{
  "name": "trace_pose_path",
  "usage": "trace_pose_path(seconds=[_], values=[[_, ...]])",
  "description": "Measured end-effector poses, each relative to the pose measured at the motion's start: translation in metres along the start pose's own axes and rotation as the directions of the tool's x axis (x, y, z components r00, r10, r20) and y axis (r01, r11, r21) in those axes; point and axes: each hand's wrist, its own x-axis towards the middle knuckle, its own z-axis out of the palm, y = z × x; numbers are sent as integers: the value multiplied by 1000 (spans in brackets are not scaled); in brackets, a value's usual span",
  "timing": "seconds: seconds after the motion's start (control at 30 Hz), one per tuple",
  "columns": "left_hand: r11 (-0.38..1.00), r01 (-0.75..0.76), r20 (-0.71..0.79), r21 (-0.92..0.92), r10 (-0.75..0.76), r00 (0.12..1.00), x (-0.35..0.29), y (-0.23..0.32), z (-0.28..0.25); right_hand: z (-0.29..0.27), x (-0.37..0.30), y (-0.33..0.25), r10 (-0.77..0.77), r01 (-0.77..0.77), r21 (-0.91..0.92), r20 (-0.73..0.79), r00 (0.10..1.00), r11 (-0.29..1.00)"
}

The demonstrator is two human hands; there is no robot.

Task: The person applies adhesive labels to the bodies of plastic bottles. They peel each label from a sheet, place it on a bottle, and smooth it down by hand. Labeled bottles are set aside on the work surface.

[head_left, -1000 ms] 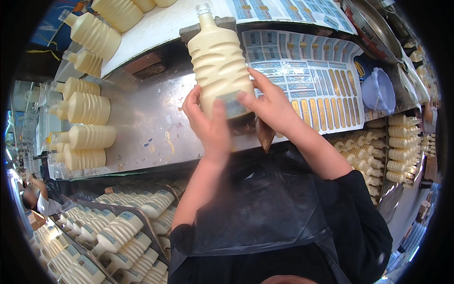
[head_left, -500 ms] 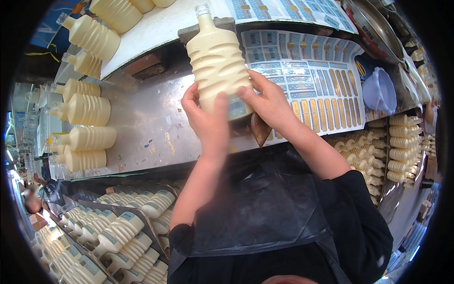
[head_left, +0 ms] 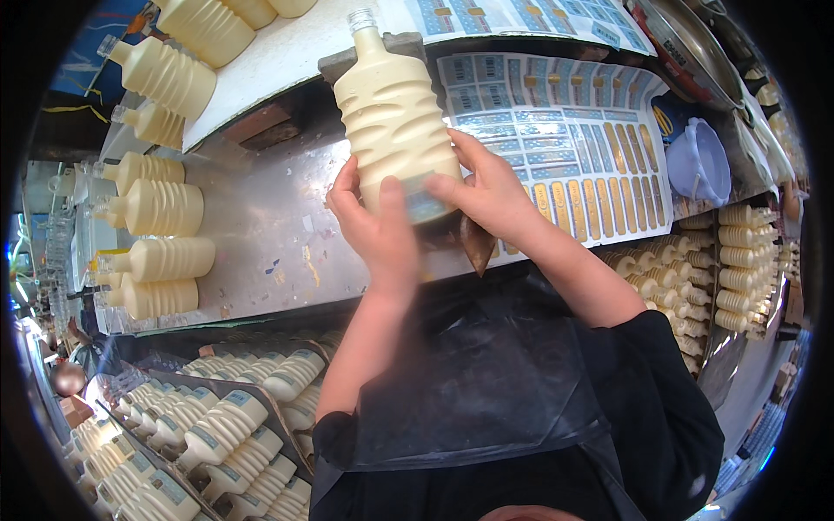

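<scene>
Before me I see a scuffed metal bench (head_left: 261, 208), its bare middle dotted with coloured flecks (head_left: 310, 265). To my right, printed label sheets (head_left: 599, 174) lie across it; cream bottles (head_left: 165, 207) line its left end. The white ledge (head_left: 291, 61) beyond bears further bottles (head_left: 204, 39) and blue-and-gold labels (head_left: 521, 17).

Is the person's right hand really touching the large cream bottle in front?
Touching. The head view shows the right hand with its thumb across the lower front of the cream bottle and its fingers along the side.
</scene>
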Motion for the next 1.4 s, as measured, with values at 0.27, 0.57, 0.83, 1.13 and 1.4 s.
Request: trace_pose_path(seconds=[0.27,0.57,0.83,1.13,1.4], values=[[994,-34,13,99,33,999,-1,-2,-3,-4,-3,-19,28,-23,-182,27,999,983],[999,10,-1,44,-10,1000,0,-2,1,-5,-4,-8,-1,9,-144,58,998,990],[948,-197,78,252,183,980,-6,-13,-13,-8,-10,3,-28,16,99,118,993,995],[945,-209,77,252,196,978,-6,-15,-14,-4,-16,-3,-7,10,-29,133,991,1000],[932,-193,93,306,173,981,-3,-8,-11,4,-18,-2,-5,-7,137,91,996,991]])
